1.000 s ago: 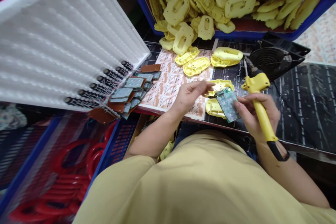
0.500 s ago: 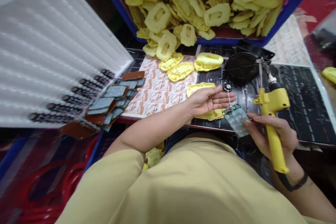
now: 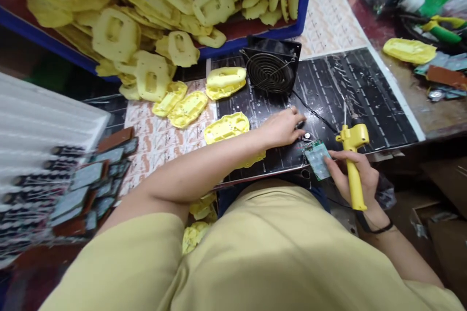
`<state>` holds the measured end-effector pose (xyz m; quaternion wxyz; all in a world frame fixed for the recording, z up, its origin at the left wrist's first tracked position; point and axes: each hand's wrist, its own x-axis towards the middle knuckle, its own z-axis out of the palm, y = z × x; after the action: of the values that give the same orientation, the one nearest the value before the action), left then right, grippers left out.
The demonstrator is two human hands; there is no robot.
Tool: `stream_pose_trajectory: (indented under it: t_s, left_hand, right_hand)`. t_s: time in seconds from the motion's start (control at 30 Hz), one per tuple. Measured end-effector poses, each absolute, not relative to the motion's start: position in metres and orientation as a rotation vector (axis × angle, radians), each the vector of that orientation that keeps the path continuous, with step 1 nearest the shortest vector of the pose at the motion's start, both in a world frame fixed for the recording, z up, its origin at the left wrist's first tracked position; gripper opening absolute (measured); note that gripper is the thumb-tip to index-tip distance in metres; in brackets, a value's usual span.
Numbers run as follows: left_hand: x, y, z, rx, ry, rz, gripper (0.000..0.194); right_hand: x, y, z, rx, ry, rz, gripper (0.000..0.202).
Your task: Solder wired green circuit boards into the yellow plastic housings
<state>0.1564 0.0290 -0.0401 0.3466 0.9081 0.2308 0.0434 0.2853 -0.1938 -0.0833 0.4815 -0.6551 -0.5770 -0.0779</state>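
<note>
Currently, the head view shows two bare hands at a black work surface (image 3: 335, 77). The right hand (image 3: 355, 177) is closed on a green circuit board (image 3: 318, 161), pinching its right side between thumb and fingers, at the near edge of the surface. A yellow soldering gun (image 3: 353, 165) is carried in the same hand, tip pointing away from the body. The left hand (image 3: 280, 127) is palm down, fingers partly curled, just left of the board; a dark piece shows at its fingertips, and whether the fingers grip it cannot be told. A small silver disc (image 3: 307, 135) sits between that hand and the board.

Beyond the left hand stands a black fan (image 3: 270, 72). An open yellow shell (image 3: 226, 128) lies behind the left forearm; stacked shells (image 3: 226, 82) lie beside the fan. A blue crate (image 3: 305, 5) at the back holds many more. At left, stacked boards (image 3: 85, 175) lie against a white foam tray (image 3: 54, 107).
</note>
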Motion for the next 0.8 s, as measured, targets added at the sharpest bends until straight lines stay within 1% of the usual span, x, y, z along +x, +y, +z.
stream_pose_trajectory:
  t_s: [0.03, 0.1, 0.2, 0.3, 0.37, 0.43, 0.47, 0.5, 0.53, 0.67, 0.7, 0.8]
  left_hand:
    - [0.153, 0.029, -0.04, 2.466, 0.574, 0.147, 0.029]
    - [0.143, 0.028, -0.039, 2.513, 0.471, 0.195, 0.027]
    - [0.129, 0.019, -0.038, 2.37, 0.293, 0.291, 0.02]
    - [0.126, 0.001, -0.039, 2.092, 0.366, 0.421, 0.02]
    - [0.128, -0.01, -0.041, 1.808, 0.473, 0.405, 0.032]
    - [0.13, -0.015, -0.044, 1.547, 0.557, 0.336, 0.053]
    - [0.13, -0.015, -0.046, 1.465, 0.59, 0.303, 0.059]
    - [0.13, -0.013, -0.047, 1.428, 0.618, 0.275, 0.06]
    - [0.13, -0.011, -0.049, 1.442, 0.645, 0.256, 0.055]
    - [0.128, 0.001, -0.053, 1.882, 0.755, 0.228, 0.011]
    - [0.128, 0.003, -0.053, 1.999, 0.763, 0.22, 0.006]
    - [0.129, 0.004, -0.056, 2.221, 0.746, 0.188, 0.01]
  right_hand:
    - [0.285, -0.193, -0.085, -1.605, -1.406, -0.195, 0.014]
    - [0.286, -0.191, -0.086, -1.603, -1.416, -0.209, 0.014]
    - [0.286, -0.187, -0.085, -1.599, -1.429, -0.208, 0.012]
    - [0.281, -0.184, -0.085, -1.604, -1.444, -0.211, 0.011]
    - [0.275, -0.185, -0.085, -1.596, -1.45, -0.191, 0.013]
    - [0.27, -0.188, -0.085, -1.569, -1.465, -0.126, 0.015]
    - [0.268, -0.191, -0.085, -1.548, -1.478, -0.082, 0.016]
    - [0.268, -0.193, -0.084, -1.532, -1.493, -0.038, 0.018]
    - [0.269, -0.196, -0.083, -1.524, -1.507, -0.005, 0.021]
    - [0.283, -0.202, -0.077, -1.552, -1.531, -0.101, 0.026]
    - [0.287, -0.202, -0.076, -1.552, -1.533, -0.141, 0.027]
    - [0.296, -0.199, -0.076, -1.541, -1.544, -0.175, 0.025]
